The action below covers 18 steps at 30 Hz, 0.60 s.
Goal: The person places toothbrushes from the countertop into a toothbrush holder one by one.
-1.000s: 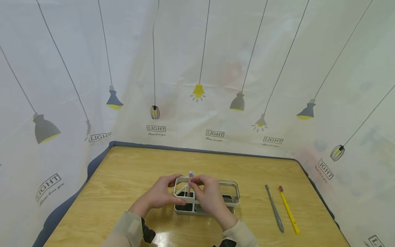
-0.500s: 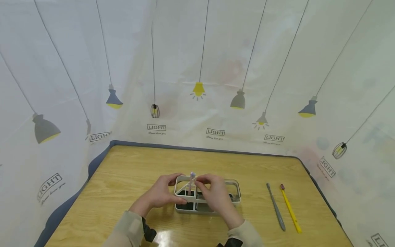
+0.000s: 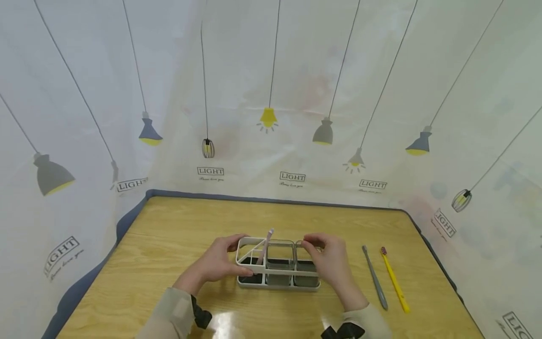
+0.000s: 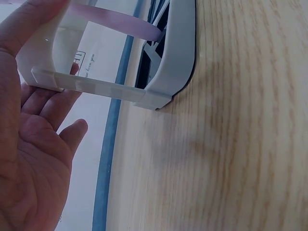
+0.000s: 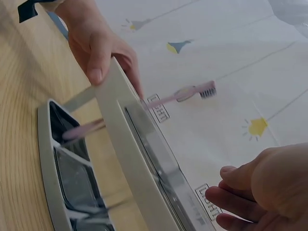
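A white toothbrush holder (image 3: 277, 271) stands on the table, two clear cups in its middle and right openings. My left hand (image 3: 216, 261) grips its left end, thumb along the front rail and fingers behind, as the left wrist view also shows. A pink toothbrush (image 5: 166, 99) leans to the right in a left slot, bristles up, its handle end low in the base. My right hand (image 3: 332, 263) is at the holder's right end, fingertips overlapping the right cup's rim in the head view. Its fingers are loosely bent with nothing between them in the right wrist view.
To the right of the holder lie a grey toothbrush (image 3: 375, 278) and a yellow toothbrush (image 3: 394, 280), side by side on the wooden table (image 3: 190, 216). A pale sheet (image 3: 237, 94) printed with lamps rises behind and along both sides.
My right hand has let go of the pink toothbrush and moved right to the holder's right end. The toothbrush has tipped from upright to leaning right. My left hand keeps its grip.
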Each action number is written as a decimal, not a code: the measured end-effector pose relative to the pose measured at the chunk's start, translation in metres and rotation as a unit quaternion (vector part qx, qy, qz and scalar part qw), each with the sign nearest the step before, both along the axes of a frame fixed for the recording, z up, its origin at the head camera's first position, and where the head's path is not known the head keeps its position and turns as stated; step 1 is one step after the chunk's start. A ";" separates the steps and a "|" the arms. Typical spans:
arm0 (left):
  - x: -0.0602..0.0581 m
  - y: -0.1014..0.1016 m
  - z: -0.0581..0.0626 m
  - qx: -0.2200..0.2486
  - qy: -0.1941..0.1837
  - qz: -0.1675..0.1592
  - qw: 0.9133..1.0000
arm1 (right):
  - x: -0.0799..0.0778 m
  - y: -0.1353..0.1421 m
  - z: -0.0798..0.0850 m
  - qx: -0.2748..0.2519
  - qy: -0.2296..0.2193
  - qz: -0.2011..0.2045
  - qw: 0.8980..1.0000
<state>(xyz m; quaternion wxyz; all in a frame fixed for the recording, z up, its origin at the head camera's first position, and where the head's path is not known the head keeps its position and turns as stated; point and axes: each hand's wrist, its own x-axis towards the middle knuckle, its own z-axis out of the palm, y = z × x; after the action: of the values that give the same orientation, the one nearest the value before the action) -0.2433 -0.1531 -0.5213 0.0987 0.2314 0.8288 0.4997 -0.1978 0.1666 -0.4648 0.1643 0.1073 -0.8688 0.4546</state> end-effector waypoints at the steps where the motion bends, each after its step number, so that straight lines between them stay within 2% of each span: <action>1: 0.000 0.000 0.001 0.002 0.002 -0.002 1.000 | 0.000 0.004 0.000 0.000 0.000 -0.005 1.000; 11: -0.001 0.000 0.002 0.007 0.003 -0.004 1.000 | 0.000 0.044 -0.003 0.043 -0.007 -0.042 0.998; 18: -0.001 0.000 -0.001 0.009 0.002 -0.007 1.000 | -0.007 0.090 -0.011 0.071 -0.022 -0.084 0.994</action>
<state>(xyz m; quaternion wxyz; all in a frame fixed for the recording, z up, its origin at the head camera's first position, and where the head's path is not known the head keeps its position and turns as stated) -0.2443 -0.1529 -0.5220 0.0984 0.2394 0.8231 0.5055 -0.2050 0.2562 -0.4759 0.1752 0.0353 -0.9082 0.3784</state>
